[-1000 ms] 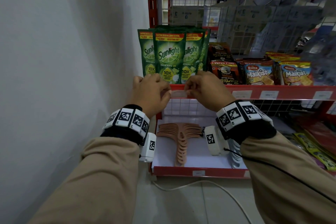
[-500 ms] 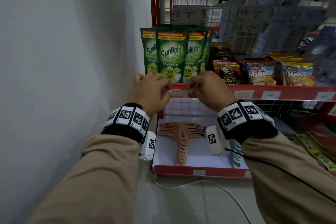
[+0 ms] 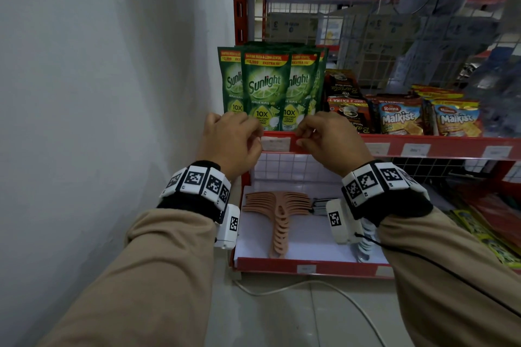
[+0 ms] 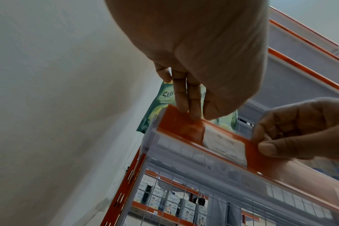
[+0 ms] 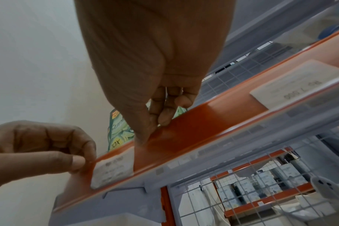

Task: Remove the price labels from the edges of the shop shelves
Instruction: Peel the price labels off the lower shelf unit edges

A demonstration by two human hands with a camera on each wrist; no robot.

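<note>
A white price label (image 3: pixel 275 144) sits behind the clear cover strip on the red shelf edge (image 3: pixel 439 146), just below the green Sunlight pouches (image 3: pixel 266 90). My left hand (image 3: pixel 258 136) pinches the strip at the label's left end, thumb and fingers curled over the top lip. My right hand (image 3: pixel 300 138) pinches the strip at the label's right end. In the left wrist view my left hand (image 4: pixel 199 116) touches the strip beside the label (image 4: pixel 224 145). In the right wrist view my right hand (image 5: pixel 153 126) grips the strip right of the label (image 5: pixel 112 168).
More white labels (image 3: pixel 415 149) sit further right on the same shelf edge, under coffee sachets and Malkist packs (image 3: pixel 400 118). A white wall (image 3: pixel 112 93) stands close on the left. The lower shelf holds brown hangers (image 3: pixel 279 220), and a white cable (image 3: pixel 310 287) lies on the floor.
Both hands stay pinched on the strip at either end of the label. The label has not come out. Only the head view has shifted slightly.
</note>
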